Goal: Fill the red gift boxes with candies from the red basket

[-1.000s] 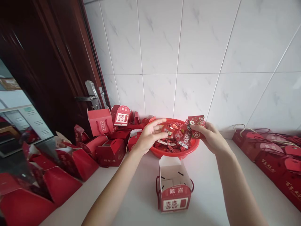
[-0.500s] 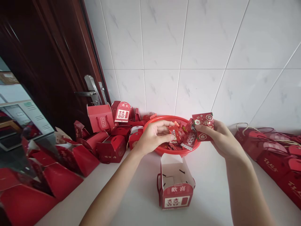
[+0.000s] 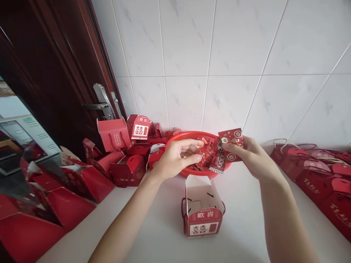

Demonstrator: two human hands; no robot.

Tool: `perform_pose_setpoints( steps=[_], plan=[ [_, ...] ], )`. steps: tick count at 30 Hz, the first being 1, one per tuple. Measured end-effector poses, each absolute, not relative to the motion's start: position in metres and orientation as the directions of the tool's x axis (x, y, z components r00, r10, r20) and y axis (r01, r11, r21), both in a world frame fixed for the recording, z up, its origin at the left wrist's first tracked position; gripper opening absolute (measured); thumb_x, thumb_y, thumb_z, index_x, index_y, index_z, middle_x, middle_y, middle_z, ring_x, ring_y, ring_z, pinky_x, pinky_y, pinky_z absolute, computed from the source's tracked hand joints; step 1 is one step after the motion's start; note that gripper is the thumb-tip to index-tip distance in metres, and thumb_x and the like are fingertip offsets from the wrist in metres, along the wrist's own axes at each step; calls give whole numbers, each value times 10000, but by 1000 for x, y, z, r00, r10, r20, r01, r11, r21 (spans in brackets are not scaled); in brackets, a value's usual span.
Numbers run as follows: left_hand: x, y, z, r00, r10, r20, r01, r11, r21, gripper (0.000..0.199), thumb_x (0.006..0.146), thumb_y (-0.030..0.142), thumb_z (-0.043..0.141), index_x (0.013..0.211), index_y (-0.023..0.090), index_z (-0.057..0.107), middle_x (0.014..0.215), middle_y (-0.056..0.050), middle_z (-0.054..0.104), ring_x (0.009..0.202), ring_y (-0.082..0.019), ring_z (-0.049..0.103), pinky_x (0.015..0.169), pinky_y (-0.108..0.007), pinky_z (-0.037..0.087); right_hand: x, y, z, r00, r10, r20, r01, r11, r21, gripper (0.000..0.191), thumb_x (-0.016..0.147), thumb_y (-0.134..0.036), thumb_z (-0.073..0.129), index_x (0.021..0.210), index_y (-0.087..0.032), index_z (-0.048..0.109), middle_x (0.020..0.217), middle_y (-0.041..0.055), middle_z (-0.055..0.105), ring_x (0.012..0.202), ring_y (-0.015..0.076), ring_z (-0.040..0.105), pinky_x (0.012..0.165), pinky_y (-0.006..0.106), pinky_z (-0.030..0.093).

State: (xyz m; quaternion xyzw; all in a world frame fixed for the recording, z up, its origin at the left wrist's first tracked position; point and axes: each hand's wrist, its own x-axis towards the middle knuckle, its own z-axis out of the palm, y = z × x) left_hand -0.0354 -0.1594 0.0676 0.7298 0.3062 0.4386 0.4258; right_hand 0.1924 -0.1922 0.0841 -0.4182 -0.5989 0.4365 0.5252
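Observation:
My left hand [image 3: 177, 157] reaches over the red plastic basket [image 3: 178, 136], its fingers curled around red wrapped candies [image 3: 203, 155]. Part of what lies in its palm is hidden. Between thumb and fingers, my right hand [image 3: 253, 157] pinches a red snack packet [image 3: 232, 140] with white and gold flowers, held above the basket's right side. A darker red packet [image 3: 219, 160] with a dotted edge hangs just beside it, overlapping the basket. In front of the basket stands an open red gift box [image 3: 204, 223] with a white inside and red cord handles; neither hand touches it.
Red gift boxes [image 3: 128, 170] crowd the left side of the white table [image 3: 159, 226], some stacked toward the door [image 3: 63, 47]. More red boxes with cords [image 3: 312, 182] line the right side. A tiled wall [image 3: 186, 102] rises behind the basket.
The view has shifted slightly, so everything sits a little higher and more to the left. My left hand's grip around the candies has changed slightly; my right hand still holds the packet.

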Motion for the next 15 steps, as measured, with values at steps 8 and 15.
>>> perform_pose_setpoints(
  steps=[8,15],
  plan=[
    [-34,-166,73,439,817,372,41,-432,901,171,735,288,816,835,173,736,826,-33,748,787,-177,713,776,-316,594,179,-192,81,-242,938,250,81,276,-958,283,808,-446,768,941,-201,720,882,51,768,812,223,711,707,325,569],
    [-34,-169,76,425,801,421,17,-472,881,193,770,292,786,922,175,772,920,-63,770,849,-201,723,787,-325,610,172,-189,76,-261,919,297,56,321,-945,287,787,-434,792,944,-202,729,828,35,758,766,208,704,676,316,559]
  ],
)
